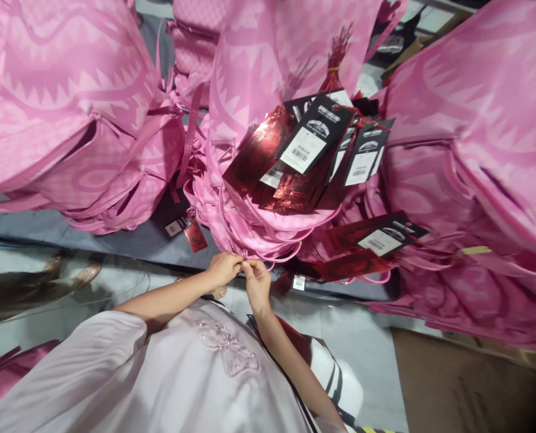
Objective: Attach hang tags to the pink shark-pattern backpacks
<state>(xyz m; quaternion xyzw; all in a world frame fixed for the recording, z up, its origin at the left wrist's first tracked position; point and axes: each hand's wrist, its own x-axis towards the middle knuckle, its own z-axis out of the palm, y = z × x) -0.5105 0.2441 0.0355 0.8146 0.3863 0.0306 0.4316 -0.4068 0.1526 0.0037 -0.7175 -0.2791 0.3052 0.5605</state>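
Observation:
At the near edge of a stack of pink backpacks (272, 234), my left hand (224, 269) and my right hand (258, 281) meet with fingertips pinched together. Both are closed on a small part at the bag's edge, too small and covered to make out. A pink strap or piped edge loops just beside my right hand. On top of the stack lies a bunch of black and red hang tags (310, 141) with white barcode labels. Their red strings (335, 63) are gathered by a yellowish band.
More pink backpacks stand at the left (70, 78) and right (484, 120) on the grey table (115, 246). Loose tags (380, 237) lie right of the stack. A brown cardboard box (457, 385) is on the floor. Another person's feet (88, 273) show at the left.

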